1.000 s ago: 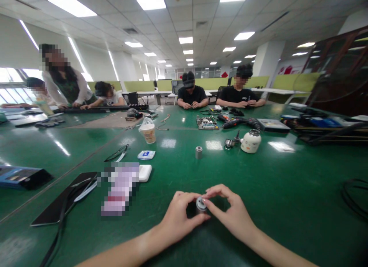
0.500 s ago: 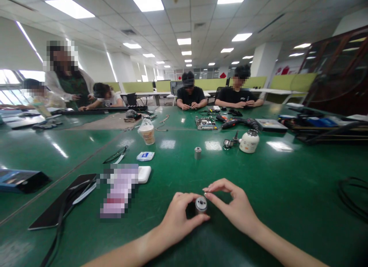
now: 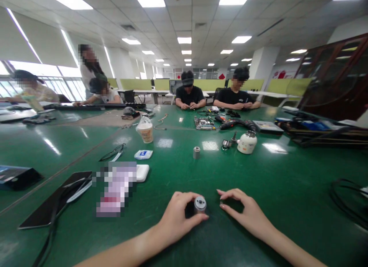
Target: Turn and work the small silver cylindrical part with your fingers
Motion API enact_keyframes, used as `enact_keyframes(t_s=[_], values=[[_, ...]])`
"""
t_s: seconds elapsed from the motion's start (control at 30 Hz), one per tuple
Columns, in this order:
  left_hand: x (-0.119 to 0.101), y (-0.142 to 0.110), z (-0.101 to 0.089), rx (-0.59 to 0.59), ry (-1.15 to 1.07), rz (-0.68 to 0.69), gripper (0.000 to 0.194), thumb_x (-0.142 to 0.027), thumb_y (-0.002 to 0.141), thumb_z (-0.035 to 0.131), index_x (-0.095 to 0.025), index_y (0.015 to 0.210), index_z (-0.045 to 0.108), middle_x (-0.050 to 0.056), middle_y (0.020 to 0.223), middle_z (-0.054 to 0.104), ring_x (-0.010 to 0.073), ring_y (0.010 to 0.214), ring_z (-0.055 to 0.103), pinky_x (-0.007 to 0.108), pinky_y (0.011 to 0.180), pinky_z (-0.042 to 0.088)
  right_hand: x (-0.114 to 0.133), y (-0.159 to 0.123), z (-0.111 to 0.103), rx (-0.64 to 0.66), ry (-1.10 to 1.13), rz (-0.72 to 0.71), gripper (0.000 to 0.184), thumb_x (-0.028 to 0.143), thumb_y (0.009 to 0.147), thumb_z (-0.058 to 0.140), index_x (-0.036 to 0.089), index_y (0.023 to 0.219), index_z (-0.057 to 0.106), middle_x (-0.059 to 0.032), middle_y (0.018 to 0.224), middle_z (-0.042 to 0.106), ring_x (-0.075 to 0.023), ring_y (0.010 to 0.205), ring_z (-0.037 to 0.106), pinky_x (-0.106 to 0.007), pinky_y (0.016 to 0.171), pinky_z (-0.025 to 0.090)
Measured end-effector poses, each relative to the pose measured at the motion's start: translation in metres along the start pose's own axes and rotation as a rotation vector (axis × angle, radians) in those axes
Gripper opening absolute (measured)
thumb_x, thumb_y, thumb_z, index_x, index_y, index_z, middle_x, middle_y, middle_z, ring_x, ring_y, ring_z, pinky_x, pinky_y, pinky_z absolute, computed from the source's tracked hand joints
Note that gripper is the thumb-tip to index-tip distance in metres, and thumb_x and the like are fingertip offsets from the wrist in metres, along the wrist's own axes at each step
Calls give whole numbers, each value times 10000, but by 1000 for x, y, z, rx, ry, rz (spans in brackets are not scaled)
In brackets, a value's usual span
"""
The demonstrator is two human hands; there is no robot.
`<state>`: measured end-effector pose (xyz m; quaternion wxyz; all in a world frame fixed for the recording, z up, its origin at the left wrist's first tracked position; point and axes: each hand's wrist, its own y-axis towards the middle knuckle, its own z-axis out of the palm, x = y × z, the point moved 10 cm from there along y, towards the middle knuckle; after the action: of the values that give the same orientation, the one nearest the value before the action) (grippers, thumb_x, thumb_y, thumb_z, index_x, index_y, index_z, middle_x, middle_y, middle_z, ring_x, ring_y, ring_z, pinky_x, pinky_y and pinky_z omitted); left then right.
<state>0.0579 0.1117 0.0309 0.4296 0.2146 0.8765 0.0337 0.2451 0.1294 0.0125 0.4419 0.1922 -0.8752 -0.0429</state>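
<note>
My left hand (image 3: 175, 217) rests on the green table (image 3: 281, 182) and is closed round a small grey metal cylinder (image 3: 200, 204), which stands upright with its round top showing. My right hand (image 3: 247, 215) lies just to the right of it, apart from the cylinder. Its fingers are curled, thumb and forefinger nearly pinched just above the table. Whatever they hold is too small to name. A second small metal cylinder (image 3: 196, 152) stands alone farther back in the middle.
A white jar (image 3: 246, 142), a drill (image 3: 234, 124) and a circuit board (image 3: 204, 123) lie beyond. A paper cup (image 3: 146, 132), blue packet (image 3: 143, 154), white case (image 3: 142, 172), glasses (image 3: 113, 153) and black tablet (image 3: 57, 203) sit left. Black cable (image 3: 345, 198) coils right. Two people (image 3: 189, 94) work opposite.
My right hand has left the top of the cylinder, moving right and down toward the table. My left hand keeps its hold. A standing person at the far left has stepped back.
</note>
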Motion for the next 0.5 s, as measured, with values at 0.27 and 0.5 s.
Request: enact_keyframes(t_s=[0.27,0.5], values=[[-2,0,0,8,-4,17,312,-301,739,800,-227,1022,691,-1,974,737,227,899,625,319,828,430,41,17,-14,3,59,6,66,272,847,661,214,866,688,-33,910,736,-207,895,689,-350,840,517],[0,-2,0,-36,-22,70,378,-330,737,807,-215,1075,680,17,1014,736,232,917,633,321,829,429,97,29,16,90,126,-106,68,168,819,672,211,867,691,-6,857,731,-171,825,692,-287,778,524]])
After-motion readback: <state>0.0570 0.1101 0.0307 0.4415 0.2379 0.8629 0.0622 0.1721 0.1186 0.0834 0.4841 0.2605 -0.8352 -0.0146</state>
